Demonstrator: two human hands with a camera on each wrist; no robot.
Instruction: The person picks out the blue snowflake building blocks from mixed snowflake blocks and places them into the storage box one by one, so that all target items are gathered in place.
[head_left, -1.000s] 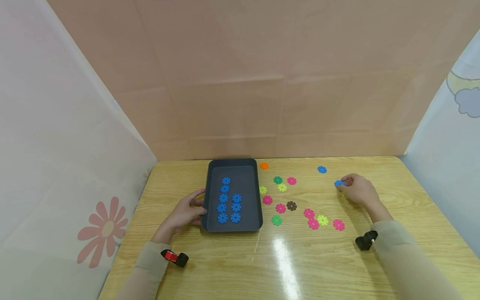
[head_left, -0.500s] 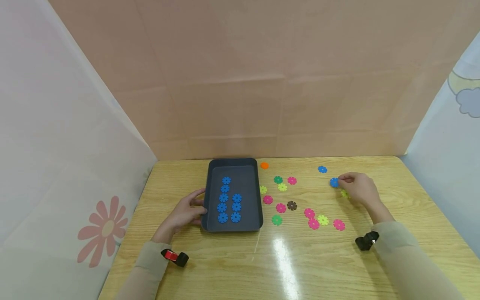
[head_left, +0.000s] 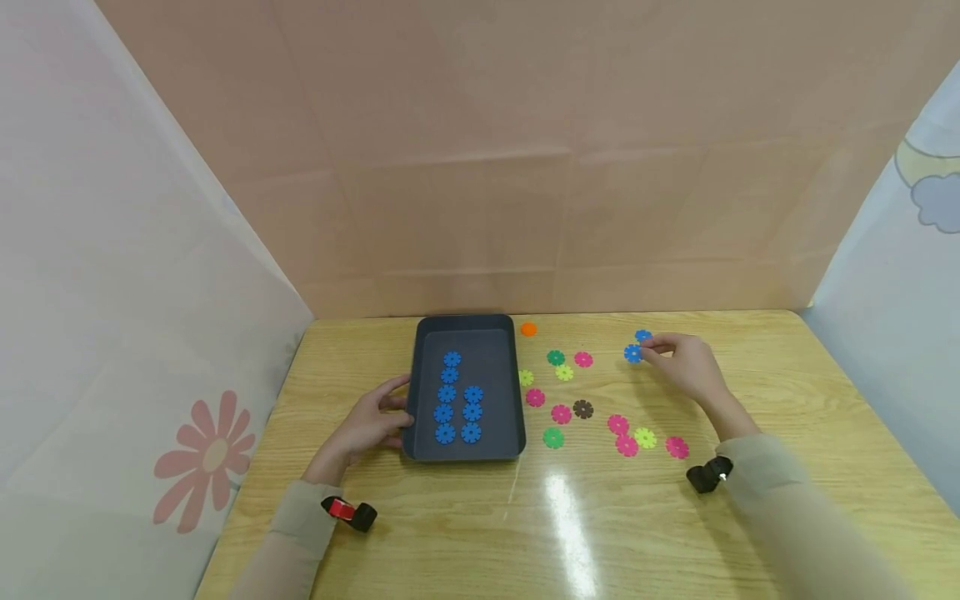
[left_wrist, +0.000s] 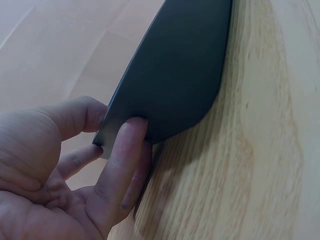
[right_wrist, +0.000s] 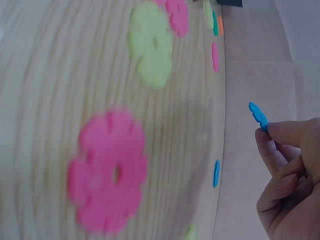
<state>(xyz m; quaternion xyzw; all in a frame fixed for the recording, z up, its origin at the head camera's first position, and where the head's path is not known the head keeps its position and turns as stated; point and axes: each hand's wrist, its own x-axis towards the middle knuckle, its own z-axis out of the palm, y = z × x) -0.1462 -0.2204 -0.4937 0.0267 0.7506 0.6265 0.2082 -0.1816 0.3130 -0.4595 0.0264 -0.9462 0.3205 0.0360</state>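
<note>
A dark grey tray [head_left: 502, 433] sits on the wooden table [head_left: 600, 517] and holds several blue gear-shaped discs [head_left: 447, 393] in two columns. My left hand [head_left: 369, 425] holds the tray's [left_wrist: 175, 75] left edge, thumb on top of the rim and fingers [left_wrist: 120, 165] against the outer wall. My right hand [head_left: 686, 362] pinches a blue disc [head_left: 633, 354] at its fingertips, lifted just above the table, right of the tray. In the right wrist view the blue disc [right_wrist: 258, 116] shows edge-on at the fingertips [right_wrist: 280, 132]. Another blue disc [head_left: 643, 336] lies just behind it.
Loose discs lie between tray and right hand: pink [head_left: 562, 414], green [head_left: 553, 438], yellow-green [head_left: 645, 437], brown [head_left: 582, 409] and an orange one [head_left: 528, 329] at the back. Beige and pale panels wall the table on three sides.
My right hand has lifted the blue disc and carried it left and toward the back, near the other blue disc. A yellow-green disc it uncovered on the way is hidden under the hand again. My left hand stays on the tray.
</note>
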